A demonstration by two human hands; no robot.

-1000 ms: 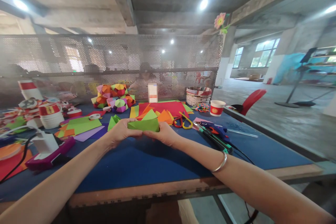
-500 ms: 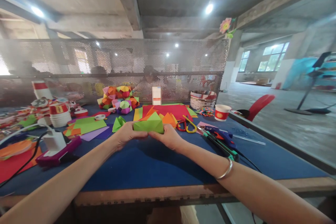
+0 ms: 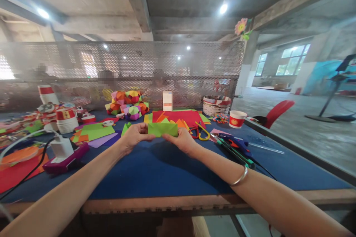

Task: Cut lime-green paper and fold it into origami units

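A folded piece of green paper is held up over the blue tabletop, stretched between my two hands. My left hand pinches its left end, thumb along the lower edge. At the other end, my right hand grips it the same way, and a silver bangle circles that forearm. Behind the paper lie orange folded pieces and a stack of red sheets. Another green folded piece is partly hidden by my left hand. Scissors with red and yellow handles rest to the right.
Right: a glue gun, a green cutter, a paper cup and a woven basket. Left: a power strip with cables, stacked cups, loose coloured sheets. Folded paper balls stand before a perforated metal screen.
The green paper has risen slightly and shifted right with both hands. Its pointed top flap now looks lower, and it appears as a flatter rectangle. The view has turned slightly left.
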